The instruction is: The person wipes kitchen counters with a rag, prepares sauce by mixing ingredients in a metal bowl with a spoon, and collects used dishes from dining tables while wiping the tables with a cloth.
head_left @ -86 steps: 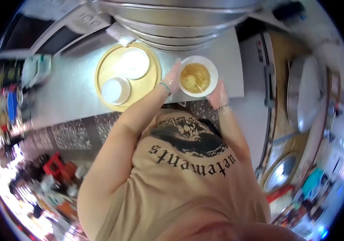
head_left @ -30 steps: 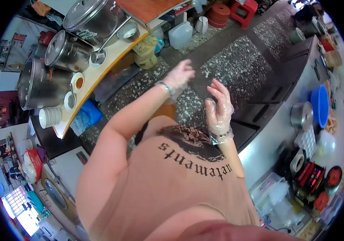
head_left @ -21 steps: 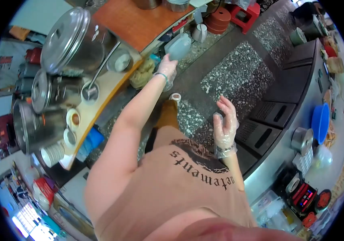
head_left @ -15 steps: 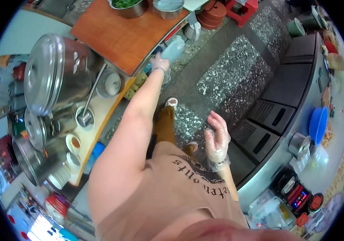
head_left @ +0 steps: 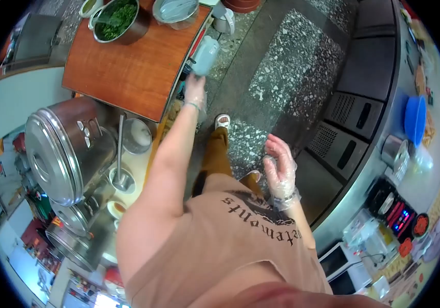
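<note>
My left hand, in a clear plastic glove, reaches forward beside the edge of the wooden tabletop. Its fingertips are blurred at the near end of a pale translucent jug, and whether they grip anything is unclear. My right hand, also gloved, hangs over the floor in front of my body. Its thumb is apart from its curved fingers and it holds nothing. On the tabletop stand a metal pot of chopped greens and a plastic-covered metal bowl.
Large lidded pots and a ladle in a container stand on the left counter. Steel cabinets line the right, under a counter with a blue basin. A metal jug stands on the floor ahead.
The bowl of broth from the earliest frame is out of view. The view has turned to the aisle, and the wooden table looks nearer. My left hand has reached forward; my right hand stays open.
</note>
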Tool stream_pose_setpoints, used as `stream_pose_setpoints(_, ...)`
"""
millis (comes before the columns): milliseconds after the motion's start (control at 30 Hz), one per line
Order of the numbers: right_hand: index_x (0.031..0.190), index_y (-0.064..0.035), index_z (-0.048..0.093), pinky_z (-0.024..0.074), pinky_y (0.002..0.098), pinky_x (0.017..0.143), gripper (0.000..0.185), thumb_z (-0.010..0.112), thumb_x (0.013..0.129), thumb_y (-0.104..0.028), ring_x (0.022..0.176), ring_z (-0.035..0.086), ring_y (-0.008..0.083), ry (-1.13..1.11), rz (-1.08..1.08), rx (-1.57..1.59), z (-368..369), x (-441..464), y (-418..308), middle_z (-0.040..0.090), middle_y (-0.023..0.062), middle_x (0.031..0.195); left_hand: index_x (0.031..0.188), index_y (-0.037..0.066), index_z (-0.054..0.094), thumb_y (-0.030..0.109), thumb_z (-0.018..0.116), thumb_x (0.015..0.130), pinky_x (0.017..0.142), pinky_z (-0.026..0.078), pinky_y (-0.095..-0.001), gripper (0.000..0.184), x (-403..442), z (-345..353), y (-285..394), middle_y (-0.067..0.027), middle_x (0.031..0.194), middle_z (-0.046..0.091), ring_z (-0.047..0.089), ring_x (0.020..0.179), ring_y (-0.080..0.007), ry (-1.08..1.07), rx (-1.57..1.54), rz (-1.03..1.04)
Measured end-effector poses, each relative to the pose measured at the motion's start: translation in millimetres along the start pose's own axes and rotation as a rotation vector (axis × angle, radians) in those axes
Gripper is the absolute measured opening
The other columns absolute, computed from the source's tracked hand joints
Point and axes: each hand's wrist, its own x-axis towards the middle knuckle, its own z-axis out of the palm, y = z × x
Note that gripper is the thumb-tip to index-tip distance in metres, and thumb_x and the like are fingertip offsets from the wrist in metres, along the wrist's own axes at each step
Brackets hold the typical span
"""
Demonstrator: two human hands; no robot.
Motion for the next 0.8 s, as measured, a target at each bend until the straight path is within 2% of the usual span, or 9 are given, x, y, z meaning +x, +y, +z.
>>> stream_pose_setpoints(100, 0.115, 0.0006, 0.055, 0.0456, 0.0374, 0.093, 0.036, 0.057, 0.088, -0.023, 0.112, 0.054, 0.0287, 0.092, 0.061, 0.017, -11, -5, 6, 0.051, 0.0177, 0.127, 0.135, 0.002, 0.04, 0.014, 0.058, 0.088, 0.105, 0.03, -0.0341, 0.052, -72, 28, 29, -0.0133, 0.142, 0.034, 0.04, 0.124, -0.0226, -0.069, -0.169, 0.108)
stream_pose_setpoints(167, 0.121, -0.0002, 0.052, 0.0444, 0.0371, 0.095, 0.042, 0.056, 0.09, -0.028, 0.116, 0.052, 0.0272, 0.167, 0.101, 0.002, -22, -12, 25, 0.05, 0.0157, 0.128, 0.138, 0.003, 0.037, 0.01, 0.057, 0.089, 0.111, 0.021, -0.0332, 0.054, -120, 40, 59, -0.0093, 0.148, 0.02, 0.028, 0.134, -0.0215, -0.34, -0.262, 0.159)
stream_pose_setpoints(233, 0.126, -0.0013, 0.049, 0.0432, 0.0357, 0.096, 0.046, 0.057, 0.09, -0.03, 0.117, 0.051, 0.0251, 0.287, 0.256, 0.231, -34, -21, 45, 0.05, 0.0143, 0.129, 0.139, -0.001, 0.032, -0.003, 0.049, 0.089, 0.113, 0.017, -0.033, 0.053, -179, 57, 110, -0.0102, 0.147, 0.026, 0.022, 0.138, -0.0211, -0.597, -0.193, 0.139)
stream_pose_setpoints(300, 0.128, -0.0032, 0.048, 0.0415, 0.0338, 0.098, 0.047, 0.058, 0.09, -0.029, 0.119, 0.049, 0.0226, 0.42, 0.437, 0.487, -50, -28, 62, 0.051, 0.0128, 0.128, 0.138, -0.003, 0.033, 0.0, 0.052, 0.088, 0.114, 0.018, -0.0343, 0.054, -219, 76, 137, -0.011, 0.146, 0.027, 0.026, 0.137, -0.0223, -0.969, -0.267, 0.051)
stream_pose_setpoints(400, 0.124, 0.0007, 0.048, 0.0491, 0.0331, 0.085, 0.044, 0.057, 0.091, -0.027, 0.102, 0.059, 0.0225, 0.663, 0.731, 1.127, -74, -48, 81, 0.059, 0.0135, 0.112, 0.132, -0.005, 0.042, 0.011, 0.058, 0.087, 0.112, 0.023, -0.0361, 0.05, -265, 123, 144, -0.0121, 0.144, 0.031, 0.031, 0.134, -0.0241, -1.386, -0.203, -0.156)
stream_pose_setpoints(433, 0.122, 0.003, 0.048, 0.0522, 0.034, 0.079, 0.044, 0.057, 0.091, -0.027, 0.093, 0.062, 0.0228, 0.665, 0.722, 1.416, -86, -64, 84, 0.062, 0.0135, 0.106, 0.131, -0.005, 0.044, 0.012, 0.059, 0.086, 0.111, 0.024, -0.0362, 0.05, -286, 142, 148, -0.0122, 0.143, 0.032, 0.032, 0.133, -0.0239, -1.496, -0.15, -0.192)
stream_pose_setpoints(567, 0.113, 0.0048, 0.052, 0.054, 0.0326, 0.064, 0.036, 0.055, 0.091, -0.023, 0.073, 0.064, 0.0221, 0.73, 0.46, 1.49, -122, -148, 129, 0.064, 0.0123, 0.09, 0.131, -0.005, 0.044, 0.018, 0.061, 0.085, 0.111, 0.024, -0.0366, 0.054, -345, 210, 133, -0.0118, 0.142, 0.034, 0.032, 0.133, -0.0237, -1.843, 0.218, -0.153)
stream_pose_setpoints(633, 0.104, 0.0029, 0.055, 0.0539, 0.0323, 0.059, 0.025, 0.053, 0.09, -0.018, 0.064, 0.062, 0.0215, 1.152, 0.345, 1.594, -150, -212, 140, 0.063, 0.0112, 0.081, 0.131, -0.004, 0.044, 0.019, 0.06, 0.085, 0.111, 0.024, -0.0365, 0.054, -384, 238, 113, -0.0112, 0.142, 0.035, 0.033, 0.132, -0.0234, -1.951, 0.334, -0.228)
stream_pose_setpoints(800, 0.099, 0.0017, 0.057, 0.0492, 0.0292, 0.059, 0.023, 0.058, 0.087, -0.017, 0.066, 0.058, 0.0178, 1.701, 0.311, 1.227, -184, -394, 149, 0.063, 0.0123, 0.083, 0.14, -0.001, 0.03, 0.01, 0.051, 0.087, 0.11, 0.027, -0.0354, 0.058, -463, 269, 87, -0.0102, 0.145, 0.032, 0.034, 0.132, -0.0253, -1.917, 0.473, -0.427)
